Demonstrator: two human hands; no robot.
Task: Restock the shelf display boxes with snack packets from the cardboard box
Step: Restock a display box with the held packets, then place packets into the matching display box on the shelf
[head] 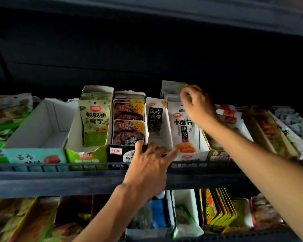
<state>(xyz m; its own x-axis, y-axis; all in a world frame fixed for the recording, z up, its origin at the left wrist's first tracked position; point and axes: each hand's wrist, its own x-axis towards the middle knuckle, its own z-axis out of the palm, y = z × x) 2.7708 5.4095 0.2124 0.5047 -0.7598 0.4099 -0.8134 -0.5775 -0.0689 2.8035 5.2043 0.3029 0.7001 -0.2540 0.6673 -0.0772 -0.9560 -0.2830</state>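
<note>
A row of open display boxes stands on the dark shelf (59, 175). My left hand (148, 165) rests on the front edge of the white display box (187, 156), fingers spread, index fingertip touching the front white snack packet (183, 130). My right hand (198, 103) reaches over the same box and pinches the tops of the white packets at its back (170, 88). A narrow box beside it holds a black-labelled seaweed packet (156, 117). The cardboard supply box is out of view.
Left of it stand a black box of dark meat packets (129, 123), a green box with one pale green packet (94, 123) and an empty teal box (37, 130). More packets fill boxes at right (269, 130) and the lower shelf (217, 210).
</note>
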